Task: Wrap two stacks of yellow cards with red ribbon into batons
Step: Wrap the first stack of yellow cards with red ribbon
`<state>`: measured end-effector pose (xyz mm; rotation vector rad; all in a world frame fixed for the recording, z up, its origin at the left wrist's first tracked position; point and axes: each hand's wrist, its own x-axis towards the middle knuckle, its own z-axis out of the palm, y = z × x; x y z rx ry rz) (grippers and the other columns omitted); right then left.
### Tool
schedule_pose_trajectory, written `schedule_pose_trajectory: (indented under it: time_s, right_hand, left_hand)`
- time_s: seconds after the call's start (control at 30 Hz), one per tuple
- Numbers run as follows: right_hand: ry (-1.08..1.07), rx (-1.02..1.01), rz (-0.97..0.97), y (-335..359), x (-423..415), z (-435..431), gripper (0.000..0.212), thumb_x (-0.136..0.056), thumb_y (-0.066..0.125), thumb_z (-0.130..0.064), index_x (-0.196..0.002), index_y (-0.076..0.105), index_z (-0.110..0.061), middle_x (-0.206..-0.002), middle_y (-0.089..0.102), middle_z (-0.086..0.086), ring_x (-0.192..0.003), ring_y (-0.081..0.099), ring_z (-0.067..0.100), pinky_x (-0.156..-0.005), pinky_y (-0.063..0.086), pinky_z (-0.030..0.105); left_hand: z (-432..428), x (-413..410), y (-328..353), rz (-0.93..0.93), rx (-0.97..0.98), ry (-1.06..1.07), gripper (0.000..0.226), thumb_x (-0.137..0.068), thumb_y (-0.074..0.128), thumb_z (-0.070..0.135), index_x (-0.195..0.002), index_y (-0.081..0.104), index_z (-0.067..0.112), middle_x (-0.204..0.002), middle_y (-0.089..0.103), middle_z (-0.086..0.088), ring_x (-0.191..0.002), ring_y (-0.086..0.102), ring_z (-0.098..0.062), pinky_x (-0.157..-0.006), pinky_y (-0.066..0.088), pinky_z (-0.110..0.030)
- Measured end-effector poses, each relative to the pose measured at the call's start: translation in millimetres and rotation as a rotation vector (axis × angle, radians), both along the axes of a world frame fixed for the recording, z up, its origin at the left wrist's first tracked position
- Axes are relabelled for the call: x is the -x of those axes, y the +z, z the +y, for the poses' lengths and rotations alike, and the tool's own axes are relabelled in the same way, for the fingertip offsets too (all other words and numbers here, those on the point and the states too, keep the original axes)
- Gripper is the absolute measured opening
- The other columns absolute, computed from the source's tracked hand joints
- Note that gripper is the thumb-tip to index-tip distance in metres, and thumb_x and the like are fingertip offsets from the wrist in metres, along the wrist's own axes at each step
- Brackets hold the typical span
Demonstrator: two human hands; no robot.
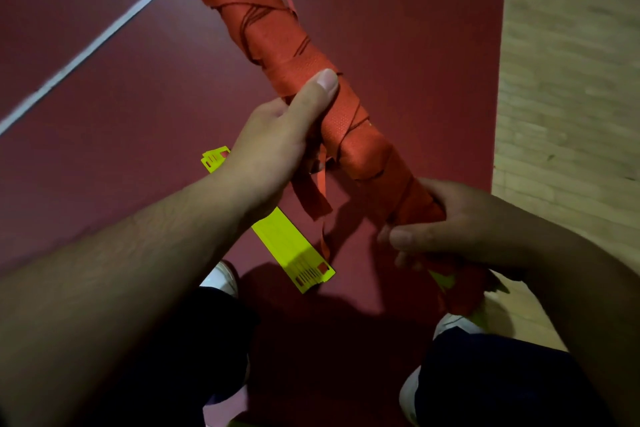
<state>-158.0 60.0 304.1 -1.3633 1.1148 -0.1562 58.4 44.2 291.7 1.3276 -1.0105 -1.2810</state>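
Observation:
A long baton wrapped in red ribbon (263, 24) runs diagonally from the top centre down to the lower right, held in the air. My left hand (277, 146) grips its middle, thumb pressed along the ribbon. My right hand (450, 225) grips the lower end, where a bit of yellow card (441, 279) shows under the wrap. Loose ribbon ends (311, 194) hang below my left hand. A second stack of yellow cards (291, 246) lies unwrapped on the dark red floor (104, 114), partly hidden by my left wrist.
A white line (90, 48) crosses the red floor at the left. Light wooden flooring (568, 80) borders it on the right. My knees and white shoes (221, 279) fill the bottom of the view.

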Motion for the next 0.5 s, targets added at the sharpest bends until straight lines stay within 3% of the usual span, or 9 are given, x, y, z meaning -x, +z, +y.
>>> schedule_pose_trajectory:
  time_s: [0.1,0.17,0.23,0.37,0.5]
  right_hand:
    - [-0.001,0.137,0.106,-4.6,-0.7,1.2,0.039,-0.064,0.092,-0.028,-0.095,0.067,-0.028,-0.08,0.074,0.006,-0.071,0.072,0.019,-0.071,0.059,0.04]
    - [-0.072,0.422,0.265,-11.3,-1.9,1.2,0.039,-0.068,0.087,-0.025,-0.101,0.066,-0.026,-0.081,0.073,-0.001,-0.072,0.07,0.014,-0.071,0.057,0.039]
    - [-0.139,0.57,0.316,-15.8,-2.9,2.2,0.04,-0.067,0.083,-0.026,-0.103,0.064,-0.025,-0.083,0.071,-0.005,-0.073,0.066,0.009,-0.07,0.051,0.036]
    - [-0.24,0.648,0.392,-22.8,-2.4,3.1,0.046,-0.066,0.081,-0.032,-0.107,0.061,-0.028,-0.085,0.067,-0.009,-0.078,0.065,0.012,-0.067,0.051,0.032]
    - [-0.315,0.718,0.547,-25.4,-7.6,5.1,0.051,-0.07,0.079,-0.044,-0.114,0.054,-0.034,-0.093,0.065,-0.007,-0.087,0.065,0.024,-0.067,0.048,0.034]
  left_hand:
    - [-1.9,1.0,0.3,0.018,0.056,-0.057,0.049,-0.09,0.057,0.056,-0.096,0.06,0.007,-0.077,0.051,-0.016,-0.053,0.044,-0.014,-0.054,0.046,-0.024]
    - [-3.6,1.1,0.6,0.044,0.069,-0.049,0.053,-0.086,0.056,0.057,-0.091,0.059,0.005,-0.067,0.051,-0.013,-0.048,0.044,-0.013,-0.059,0.046,-0.03]
    - [-4.1,1.4,0.8,0.03,0.069,-0.053,0.056,-0.089,0.051,0.06,-0.077,0.055,0.005,-0.052,0.05,-0.001,-0.041,0.044,-0.01,-0.065,0.043,-0.036]
    - [-3.2,4.4,2.4,-0.007,-0.022,-0.098,0.055,-0.08,0.042,0.065,-0.069,0.046,0.011,-0.048,0.043,0.001,-0.039,0.041,-0.01,-0.066,0.048,-0.035]
    - [-3.3,6.4,-1.7,-0.072,-0.039,-0.088,0.058,-0.09,0.048,0.068,-0.074,0.051,0.012,-0.059,0.048,-0.007,-0.042,0.045,-0.011,-0.064,0.048,-0.035]
